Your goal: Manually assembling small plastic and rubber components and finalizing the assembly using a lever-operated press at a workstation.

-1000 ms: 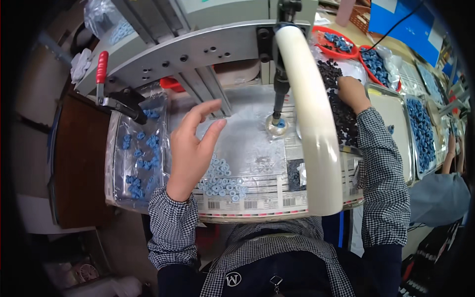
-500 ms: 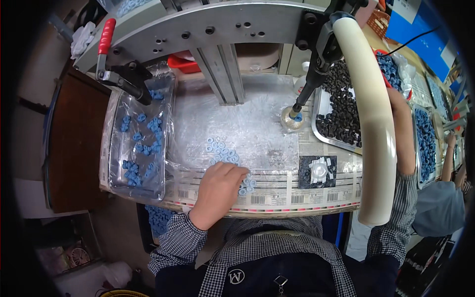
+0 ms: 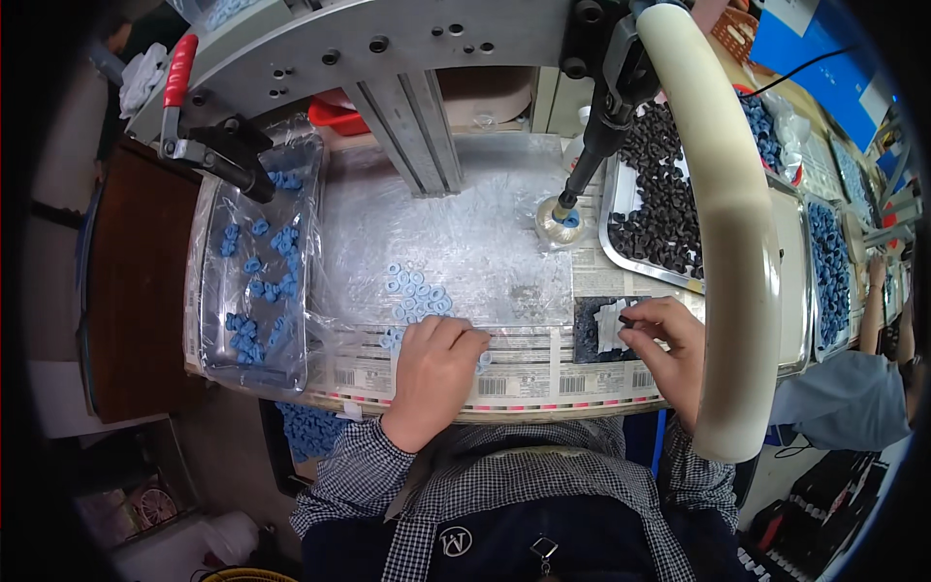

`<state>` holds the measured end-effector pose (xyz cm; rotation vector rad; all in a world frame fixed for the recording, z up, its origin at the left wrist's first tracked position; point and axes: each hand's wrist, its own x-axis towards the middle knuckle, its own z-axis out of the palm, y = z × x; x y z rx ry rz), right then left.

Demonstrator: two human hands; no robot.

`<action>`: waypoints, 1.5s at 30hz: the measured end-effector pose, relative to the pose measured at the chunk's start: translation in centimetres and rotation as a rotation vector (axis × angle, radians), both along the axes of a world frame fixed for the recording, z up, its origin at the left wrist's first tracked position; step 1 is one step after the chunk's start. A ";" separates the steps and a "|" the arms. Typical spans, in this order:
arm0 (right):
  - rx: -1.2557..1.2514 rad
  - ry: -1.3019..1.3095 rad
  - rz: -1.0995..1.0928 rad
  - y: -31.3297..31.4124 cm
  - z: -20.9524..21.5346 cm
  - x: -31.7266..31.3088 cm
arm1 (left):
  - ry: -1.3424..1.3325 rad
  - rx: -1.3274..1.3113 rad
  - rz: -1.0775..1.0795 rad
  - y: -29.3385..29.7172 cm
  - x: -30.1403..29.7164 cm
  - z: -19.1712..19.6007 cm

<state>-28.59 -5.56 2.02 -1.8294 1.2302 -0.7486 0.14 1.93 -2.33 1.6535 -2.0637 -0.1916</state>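
Note:
My left hand (image 3: 436, 373) rests palm down at the front edge of a metal plate (image 3: 456, 233). Its fingers are bent and pressed together among loose light blue rings (image 3: 415, 294); the fingertips are hidden, so what they grip does not show. Between thumb and fingers my right hand (image 3: 675, 351) pinches a small black part (image 3: 626, 321). It holds this over a dark square pad (image 3: 588, 339) with a white patch (image 3: 611, 325) on it. Beyond, a black press rod (image 3: 593, 160) comes down on a round fixture (image 3: 560, 233) with a blue part (image 3: 570, 220) at its top.
A plastic-lined tray (image 3: 303, 364) with several blue parts stands at left. A metal tray (image 3: 645, 271) heaped with black parts is at back right. The thick cream curved handle (image 3: 729, 233) arches beside my right arm. A red-handled clamp (image 3: 180, 70) stands at far left.
My right hand has come from behind the cream handle to the dark pad, bringing a black part. My left hand stays by the rings. The whole view has shifted slightly.

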 end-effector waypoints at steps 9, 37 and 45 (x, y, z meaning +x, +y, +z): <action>-0.009 -0.073 0.085 0.9 -1.6 2.1 | -0.027 -0.062 0.075 -0.5 -0.9 0.2; -0.162 -0.159 0.172 1.9 -1.7 4.7 | 1.306 0.460 0.109 -0.8 -3.4 0.9; -0.375 -0.064 0.171 1.9 -2.4 5.6 | 1.290 0.537 0.038 -0.6 -4.4 1.4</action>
